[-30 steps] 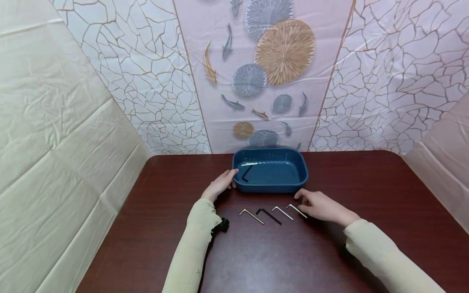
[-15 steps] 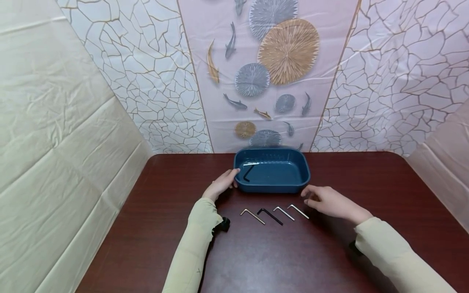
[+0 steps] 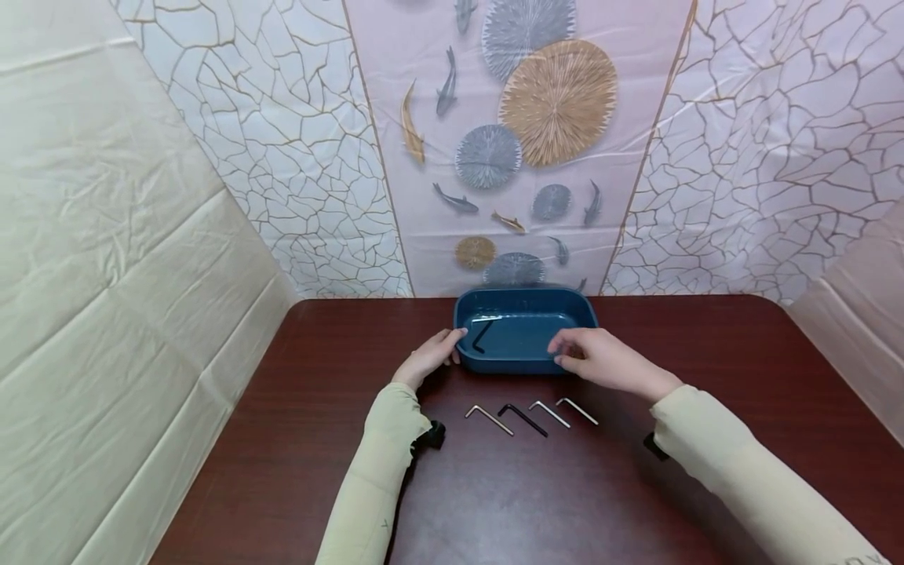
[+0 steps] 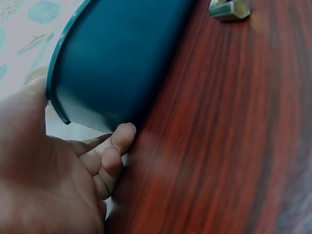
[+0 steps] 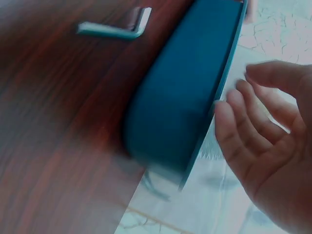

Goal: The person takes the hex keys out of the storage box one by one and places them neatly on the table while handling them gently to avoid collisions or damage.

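A dark blue tray [image 3: 519, 365] stands near the table's back edge. At its left end my left hand [image 3: 431, 357] holds the rim, thumb on top and curled fingers against the outer wall, as the left wrist view shows. Over the tray's front right side hovers my right hand [image 3: 600, 359], fingers loosely bent; the right wrist view shows nothing between them. Inside the tray lies a black hex key [image 3: 483, 337]. In front, a brass-coloured hex key [image 3: 490, 421], another black hex key [image 3: 523, 421] and two silver ones, the left [image 3: 550, 414] and the right [image 3: 577, 411], lie in a row.
The dark red-brown table [image 3: 494, 502] extends to both sides and toward the front. Behind it hangs a patterned cloth [image 3: 558, 102], and a pale cloth [image 3: 141, 314] slopes along the left side. A pale streak inside the tray is too small to identify.
My right hand has moved from beside the right-hand silver hex key, first slightly right, then up and left over the tray. The left hand stays at the rim; the hex keys have not moved.
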### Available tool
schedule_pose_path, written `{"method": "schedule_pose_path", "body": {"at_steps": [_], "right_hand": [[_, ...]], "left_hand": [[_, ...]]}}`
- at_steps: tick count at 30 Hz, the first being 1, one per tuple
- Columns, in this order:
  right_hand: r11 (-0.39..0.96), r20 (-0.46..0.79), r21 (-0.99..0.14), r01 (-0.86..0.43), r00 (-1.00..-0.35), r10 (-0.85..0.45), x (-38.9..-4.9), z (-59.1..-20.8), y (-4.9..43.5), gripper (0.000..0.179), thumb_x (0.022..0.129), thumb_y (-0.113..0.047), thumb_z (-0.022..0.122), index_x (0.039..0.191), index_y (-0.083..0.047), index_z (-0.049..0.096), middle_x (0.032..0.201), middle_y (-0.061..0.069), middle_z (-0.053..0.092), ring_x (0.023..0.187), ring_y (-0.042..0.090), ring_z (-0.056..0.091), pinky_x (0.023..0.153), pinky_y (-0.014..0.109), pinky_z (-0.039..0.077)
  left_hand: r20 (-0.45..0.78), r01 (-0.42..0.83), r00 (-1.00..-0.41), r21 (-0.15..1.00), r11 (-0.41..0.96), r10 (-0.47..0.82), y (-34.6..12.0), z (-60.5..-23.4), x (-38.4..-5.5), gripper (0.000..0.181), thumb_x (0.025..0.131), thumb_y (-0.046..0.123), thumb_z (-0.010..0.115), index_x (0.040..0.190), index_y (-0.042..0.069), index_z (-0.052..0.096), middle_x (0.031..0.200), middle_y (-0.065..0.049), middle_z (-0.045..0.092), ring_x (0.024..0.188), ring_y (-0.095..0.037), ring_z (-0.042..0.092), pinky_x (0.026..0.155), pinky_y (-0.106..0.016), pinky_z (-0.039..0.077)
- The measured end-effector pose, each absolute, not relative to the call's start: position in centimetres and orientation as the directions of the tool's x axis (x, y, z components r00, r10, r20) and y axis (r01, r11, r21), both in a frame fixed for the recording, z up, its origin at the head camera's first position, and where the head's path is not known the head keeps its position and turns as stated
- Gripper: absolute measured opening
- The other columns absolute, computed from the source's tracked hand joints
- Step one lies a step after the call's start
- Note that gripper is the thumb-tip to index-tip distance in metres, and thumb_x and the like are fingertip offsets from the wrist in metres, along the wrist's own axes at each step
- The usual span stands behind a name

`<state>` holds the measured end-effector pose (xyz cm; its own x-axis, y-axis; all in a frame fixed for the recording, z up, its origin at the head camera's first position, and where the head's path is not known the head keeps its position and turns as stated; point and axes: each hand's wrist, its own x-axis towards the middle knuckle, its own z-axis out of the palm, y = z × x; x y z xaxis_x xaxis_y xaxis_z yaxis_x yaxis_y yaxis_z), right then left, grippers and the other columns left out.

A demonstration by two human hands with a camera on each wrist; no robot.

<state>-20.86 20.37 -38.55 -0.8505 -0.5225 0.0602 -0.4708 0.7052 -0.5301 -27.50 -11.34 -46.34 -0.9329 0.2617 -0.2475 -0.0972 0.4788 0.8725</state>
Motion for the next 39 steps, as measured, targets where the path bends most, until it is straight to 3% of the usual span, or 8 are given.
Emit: {"method": "schedule_pose_path", "body": {"at_steps": [6, 11, 24, 32, 39], "right_hand": [[0.671, 0.117, -0.554, -0.493, -0.844, -0.524, -22.5, -38.6, 18.2, 0.016, 0.098, -0.011, 0.065, 0.113, -0.010, 0.068, 0.094, -0.001, 0.065, 0.081, 0.014, 0.058, 0.070, 0.035, 0.050], [0.665, 0.099, -0.565, -0.489, -0.840, -0.533, -24.3, -39.0, 16.2, 0.017, 0.098, -0.011, 0.066, 0.115, -0.008, 0.068, 0.098, 0.002, 0.068, 0.084, 0.015, 0.061, 0.073, 0.036, 0.051], [0.761, 0.000, -0.527, -0.378, -0.896, -0.445, -29.5, -41.0, 11.8, 0.034, 0.099, -0.013, 0.063, 0.130, 0.001, 0.062, 0.131, 0.023, 0.057, 0.119, 0.037, 0.057, 0.099, 0.052, 0.046], [0.775, -0.019, -0.526, -0.350, -0.906, -0.423, -30.7, -41.9, 10.1, 0.036, 0.100, -0.015, 0.061, 0.133, 0.002, 0.060, 0.134, 0.023, 0.055, 0.121, 0.037, 0.056, 0.100, 0.051, 0.046], [0.811, -0.038, -0.456, -0.365, -0.903, -0.428, -31.4, -42.8, 8.6, 0.042, 0.101, -0.020, 0.062, 0.137, 0.002, 0.057, 0.134, 0.022, 0.054, 0.118, 0.036, 0.058, 0.097, 0.050, 0.048]], "left_hand": [[-0.256, -0.097, -0.928, 0.867, 0.489, 0.269, -11.1, -46.4, -27.8, 0.056, 0.100, 0.060, 0.045, 0.123, 0.011, 0.056, 0.092, -0.007, 0.060, 0.082, -0.023, 0.053, 0.097, -0.044, 0.038], [-0.260, -0.103, -0.930, 0.861, 0.498, 0.259, -11.3, -46.3, -27.6, 0.060, 0.097, 0.066, 0.046, 0.118, 0.011, 0.059, 0.092, -0.007, 0.059, 0.085, -0.023, 0.053, 0.094, -0.044, 0.038], [-0.270, -0.111, -0.928, 0.858, 0.502, 0.256, -11.2, -46.6, -27.9, 0.058, 0.097, 0.066, 0.046, 0.105, 0.010, 0.060, 0.088, -0.006, 0.058, 0.083, -0.023, 0.053, 0.094, -0.043, 0.038], [-0.270, -0.111, -0.928, 0.857, 0.504, 0.255, -11.2, -46.6, -27.9, 0.055, 0.098, 0.063, 0.047, 0.105, 0.010, 0.060, 0.087, -0.006, 0.059, 0.081, -0.023, 0.052, 0.093, -0.043, 0.038], [-0.282, -0.125, -0.924, 0.859, 0.496, 0.257, -11.3, -46.6, -28.0, 0.055, 0.098, 0.064, 0.046, 0.103, 0.011, 0.060, 0.086, -0.006, 0.058, 0.081, -0.023, 0.052, 0.091, -0.043, 0.038]]}}
